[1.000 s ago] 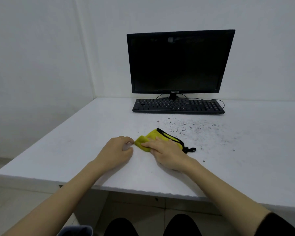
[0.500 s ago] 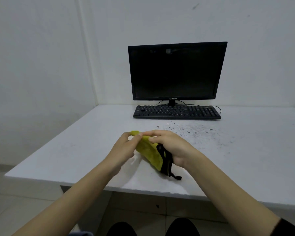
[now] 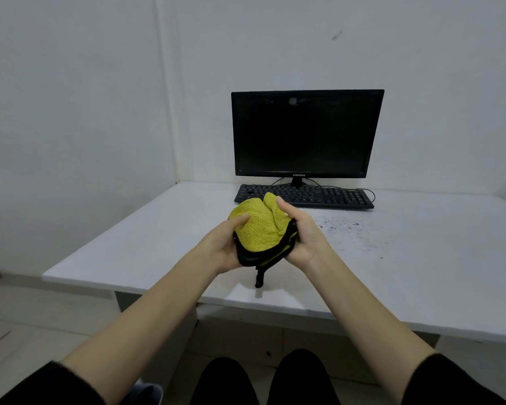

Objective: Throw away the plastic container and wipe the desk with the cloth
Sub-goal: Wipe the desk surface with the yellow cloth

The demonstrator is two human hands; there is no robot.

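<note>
A yellow cloth [image 3: 256,226] with a black hem and a dangling black loop is bunched up in the air above the white desk [image 3: 146,235]. My left hand [image 3: 221,244] grips its left and lower side, thumb on top. My right hand [image 3: 303,238] holds its right side, fingers curled round the black edge. Dark crumbs and specks [image 3: 348,229] are scattered on the desk to the right of my hands. No plastic container is in view.
A black monitor [image 3: 304,133] stands at the back of the desk with a black keyboard [image 3: 304,197] in front of it. White walls close off the back and left. The desk's front edge runs just below my wrists; tiled floor lies beneath.
The cloth lay on the desk under my hands a second ago. Both hands have lifted it clear of the surface and gathered it into a bunch between them.
</note>
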